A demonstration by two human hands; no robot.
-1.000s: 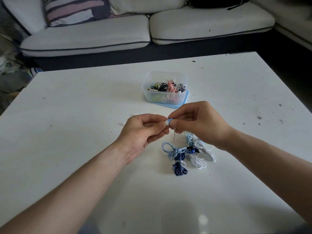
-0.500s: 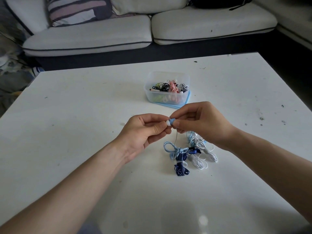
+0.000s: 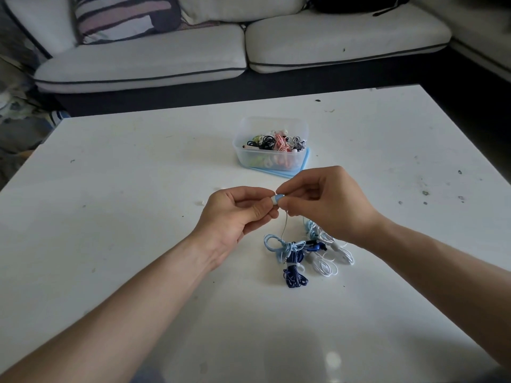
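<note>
A small light-blue and white earbud (image 3: pixel 277 199) is pinched between the fingertips of my left hand (image 3: pixel 237 214) and my right hand (image 3: pixel 326 205), a little above the white table (image 3: pixel 138 217). Its thin cable (image 3: pixel 285 225) hangs down to a heap of bundled earphones (image 3: pixel 301 251) lying on the table just below my hands: light blue, dark blue and white coils. My right wrist hides part of the heap.
A clear plastic box (image 3: pixel 272 158) holding several coiled earphones stands on a blue lid (image 3: pixel 300 168) behind my hands. A tiny white piece (image 3: pixel 199 202) lies left of my left hand. A grey sofa (image 3: pixel 221 51) runs along the far table edge.
Both hands have stayed together on the earbud with only slight finger movement. The view has shifted a little.
</note>
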